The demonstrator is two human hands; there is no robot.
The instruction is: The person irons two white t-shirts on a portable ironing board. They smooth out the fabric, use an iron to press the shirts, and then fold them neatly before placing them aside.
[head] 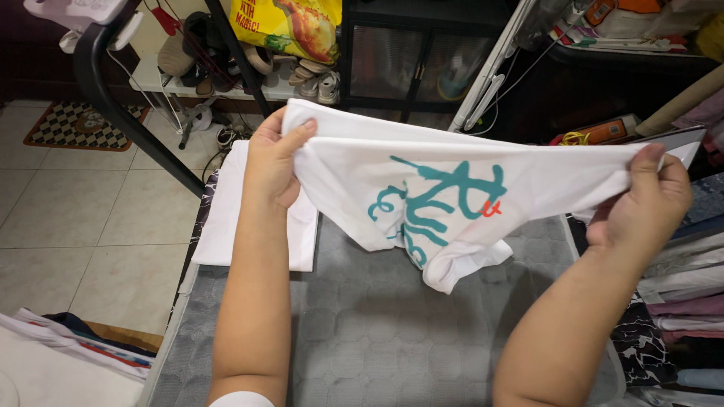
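The white T-shirt [452, 188] with a teal and red print hangs stretched above the grey padded surface [362, 332], held up at both ends so the cloth spreads flat rather than bunching. The left hand [273, 162] is closed on the shirt's left edge, thumb pressed over the fabric; the right hand [641, 200] is closed on the opposite edge, fingers curled round a gathered fold. The shirt's lower middle sags toward the surface without clearly touching it — the slack falls between the two grips. On the surface, just under the left hand, lies a folded white garment [256, 218], overhanging the far-left edge. Right of the surface, stacked folded clothes [682, 294] sit close by
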